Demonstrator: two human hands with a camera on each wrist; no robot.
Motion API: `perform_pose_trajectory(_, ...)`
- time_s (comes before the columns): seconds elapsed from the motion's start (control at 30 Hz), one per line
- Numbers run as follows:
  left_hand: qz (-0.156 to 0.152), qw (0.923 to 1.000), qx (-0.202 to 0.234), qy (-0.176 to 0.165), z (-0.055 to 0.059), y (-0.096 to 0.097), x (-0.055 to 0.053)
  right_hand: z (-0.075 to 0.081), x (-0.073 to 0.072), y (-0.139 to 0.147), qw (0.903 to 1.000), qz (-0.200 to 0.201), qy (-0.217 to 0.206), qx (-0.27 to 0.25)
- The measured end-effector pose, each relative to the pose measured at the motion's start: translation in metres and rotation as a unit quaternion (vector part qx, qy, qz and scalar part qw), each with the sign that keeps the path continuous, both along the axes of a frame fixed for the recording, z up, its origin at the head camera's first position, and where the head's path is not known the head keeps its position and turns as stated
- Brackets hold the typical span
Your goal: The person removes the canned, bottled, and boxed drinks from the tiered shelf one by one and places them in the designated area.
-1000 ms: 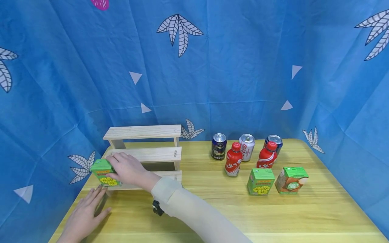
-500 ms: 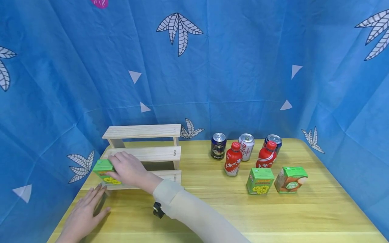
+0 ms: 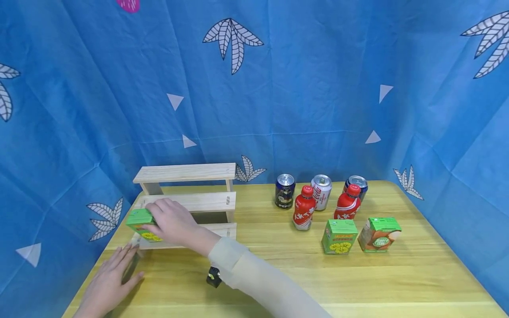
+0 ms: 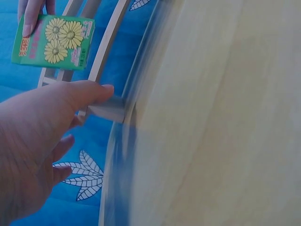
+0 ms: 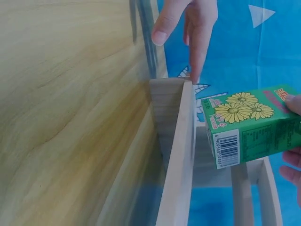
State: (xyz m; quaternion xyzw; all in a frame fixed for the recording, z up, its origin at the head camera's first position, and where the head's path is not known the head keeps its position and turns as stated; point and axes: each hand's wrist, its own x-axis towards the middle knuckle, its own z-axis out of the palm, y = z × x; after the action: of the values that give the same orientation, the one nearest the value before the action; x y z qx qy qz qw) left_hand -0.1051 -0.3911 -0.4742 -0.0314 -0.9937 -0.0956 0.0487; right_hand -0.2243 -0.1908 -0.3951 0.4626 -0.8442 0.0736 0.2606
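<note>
My right hand (image 3: 172, 223) grips a green drink carton (image 3: 139, 217) with yellow flowers printed on it. Thumb and fingers pinch its sides from above, over the left end of the lowest tier of a pale wooden three-step rack (image 3: 184, 171). In the right wrist view the carton (image 5: 249, 125) is tilted and its barcode end hangs over the rack's slats. My left hand (image 3: 109, 280) has its fingers stretched out, their tips at the rack's front left corner. The left wrist view shows the left thumb (image 4: 91, 92) extended and the held carton (image 4: 56, 42) beyond it.
On the right of the wooden table (image 3: 278, 282) stand a dark Pepsi can (image 3: 285, 192), a white cola can (image 3: 321, 194), another dark can (image 3: 357, 182), two red bottles (image 3: 304, 210), a green flower carton (image 3: 339, 238) and a green-brown carton (image 3: 379, 236). Blue curtain surrounds the table.
My right hand has moved the carton slightly to the right over the lowest tier, its wrist shifting the same way. My left hand stays at the rack's corner.
</note>
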Motion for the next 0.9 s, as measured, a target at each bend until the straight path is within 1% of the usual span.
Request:
perform_pose_trajectory(0.27,0.005,0.9999,0.004,-0.011,0.0,0.0,0.0,0.003,0.001,0.014,1.0,-0.004,-0.005,-0.007)
perform_pose_trajectory(0.47,0.006,0.9999,0.007,-0.01,0.0,0.001,0.001,0.003,0.002,0.026,0.9995,0.0,0.019,-0.026)
perform_pose_trajectory(0.6,0.01,0.9998,0.008,-0.017,0.0,0.001,0.0,0.002,0.002,0.034,0.9988,0.005,0.025,-0.041)
perform_pose_trajectory(0.8,0.014,0.9995,0.004,-0.026,0.002,0.002,-0.001,0.001,0.002,0.046,0.9983,0.002,0.014,-0.056)
perform_pose_trajectory(0.9,0.015,0.9996,0.003,-0.026,0.001,0.002,-0.001,0.003,0.003,0.054,0.998,0.001,0.005,-0.063)
